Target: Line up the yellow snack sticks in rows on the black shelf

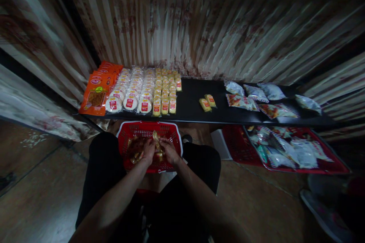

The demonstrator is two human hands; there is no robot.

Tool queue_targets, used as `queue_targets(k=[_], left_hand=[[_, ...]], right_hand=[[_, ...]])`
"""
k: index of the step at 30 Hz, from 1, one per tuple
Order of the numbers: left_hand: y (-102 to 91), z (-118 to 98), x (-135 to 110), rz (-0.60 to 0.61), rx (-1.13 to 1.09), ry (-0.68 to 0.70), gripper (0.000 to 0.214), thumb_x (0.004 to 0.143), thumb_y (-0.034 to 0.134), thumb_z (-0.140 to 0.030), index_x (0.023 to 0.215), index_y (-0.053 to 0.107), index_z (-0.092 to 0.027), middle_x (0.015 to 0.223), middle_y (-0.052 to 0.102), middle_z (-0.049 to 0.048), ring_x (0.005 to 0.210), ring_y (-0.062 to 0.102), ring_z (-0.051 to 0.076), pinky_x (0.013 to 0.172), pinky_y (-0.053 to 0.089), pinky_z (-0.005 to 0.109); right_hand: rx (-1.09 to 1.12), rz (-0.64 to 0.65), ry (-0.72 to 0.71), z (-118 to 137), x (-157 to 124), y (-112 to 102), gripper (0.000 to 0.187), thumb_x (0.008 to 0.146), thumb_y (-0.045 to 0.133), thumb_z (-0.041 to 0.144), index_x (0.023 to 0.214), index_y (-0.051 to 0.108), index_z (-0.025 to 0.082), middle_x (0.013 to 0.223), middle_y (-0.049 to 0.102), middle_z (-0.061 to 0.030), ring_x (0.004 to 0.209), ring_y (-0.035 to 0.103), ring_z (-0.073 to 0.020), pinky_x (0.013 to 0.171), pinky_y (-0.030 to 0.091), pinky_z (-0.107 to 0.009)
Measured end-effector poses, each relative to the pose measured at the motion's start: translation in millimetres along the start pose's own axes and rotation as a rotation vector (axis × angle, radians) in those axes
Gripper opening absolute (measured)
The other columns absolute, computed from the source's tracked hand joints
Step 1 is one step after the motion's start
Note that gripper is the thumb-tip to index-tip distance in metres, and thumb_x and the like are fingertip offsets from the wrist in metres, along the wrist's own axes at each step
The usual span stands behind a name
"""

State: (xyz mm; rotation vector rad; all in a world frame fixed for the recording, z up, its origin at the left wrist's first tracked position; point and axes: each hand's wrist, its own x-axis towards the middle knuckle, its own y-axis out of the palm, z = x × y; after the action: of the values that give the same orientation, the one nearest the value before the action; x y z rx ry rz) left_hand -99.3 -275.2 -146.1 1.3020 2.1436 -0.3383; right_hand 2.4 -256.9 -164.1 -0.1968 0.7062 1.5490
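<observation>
A red plastic basket (134,128) rests between my knees, holding several small yellow snack packets. Both hands are inside it. My left hand (148,149) and my right hand (169,149) are closed together around a bunch of the yellow snack packets (156,138), one of which sticks up between them. More loose packets (134,152) lie in the basket to the left of my hands.
A black shelf (191,102) ahead carries orange packs (97,91), rows of round white packs (131,91), yellow packets (165,95), two stray yellow packets (207,102) and silver bags (256,97). A second red basket (327,165) of bags sits at right.
</observation>
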Motion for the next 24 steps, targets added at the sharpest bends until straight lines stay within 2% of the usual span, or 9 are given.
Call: queue_targets(k=[6, 10, 14, 20, 24], left_hand=[[-2.7, 0, 3, -0.029, -0.055, -0.037, 0.013, 0.082, 0.057, -0.022, 0.093, 0.061, -0.016, 0.100, 0.066, 0.0061, 0.073, 0.061, 0.010, 0.059, 0.051, 0.019], [-1.9, -4, 4, -0.022, -0.070, -0.068, 0.010, 0.083, 0.054, -0.020, 0.090, 0.061, -0.016, 0.093, 0.067, 0.0061, 0.070, 0.061, 0.010, 0.059, 0.051, 0.021], [-0.3, -9, 4, -0.057, -0.118, -0.133, 0.006, 0.080, 0.059, -0.022, 0.085, 0.060, -0.018, 0.086, 0.067, 0.0031, 0.070, 0.062, 0.011, 0.060, 0.050, 0.022], [-3.5, -11, 9, -0.072, -0.208, -0.238, 0.007, 0.077, 0.053, -0.014, 0.076, 0.058, -0.018, 0.070, 0.063, -0.0006, 0.057, 0.058, 0.009, 0.058, 0.048, 0.022], [-8.6, -9, 13, -0.076, -0.300, -0.320, 0.015, 0.080, 0.043, -0.013, 0.072, 0.056, -0.017, 0.060, 0.059, 0.0002, 0.051, 0.056, 0.009, 0.053, 0.046, 0.021]], right_hand=[[0.090, -0.006, 0.035, 1, -1, 1, 0.035, 0.046, 0.081, 0.032, 0.075, 0.067, 0.019, 0.077, 0.070, -0.0008, 0.074, 0.063, -0.0165, 0.073, 0.047, -0.029], [0.085, 0.003, 0.016, 1, 0, 0, 0.035, 0.046, 0.081, 0.032, 0.076, 0.069, 0.019, 0.083, 0.071, -0.0020, 0.079, 0.063, -0.0172, 0.077, 0.046, -0.030], [0.060, -0.021, -0.024, 1, 1, -2, 0.033, 0.046, 0.081, 0.033, 0.075, 0.070, 0.020, 0.081, 0.071, -0.0020, 0.077, 0.062, -0.0176, 0.076, 0.046, -0.030], [0.085, 0.091, -0.021, 12, -10, 0, 0.033, 0.053, 0.080, 0.036, 0.082, 0.071, 0.021, 0.087, 0.072, -0.0035, 0.081, 0.063, -0.0198, 0.074, 0.048, -0.031], [0.076, 0.145, -0.004, 17, -14, 3, 0.033, 0.056, 0.080, 0.036, 0.084, 0.072, 0.021, 0.085, 0.072, -0.0033, 0.073, 0.062, -0.0161, 0.069, 0.047, -0.028]])
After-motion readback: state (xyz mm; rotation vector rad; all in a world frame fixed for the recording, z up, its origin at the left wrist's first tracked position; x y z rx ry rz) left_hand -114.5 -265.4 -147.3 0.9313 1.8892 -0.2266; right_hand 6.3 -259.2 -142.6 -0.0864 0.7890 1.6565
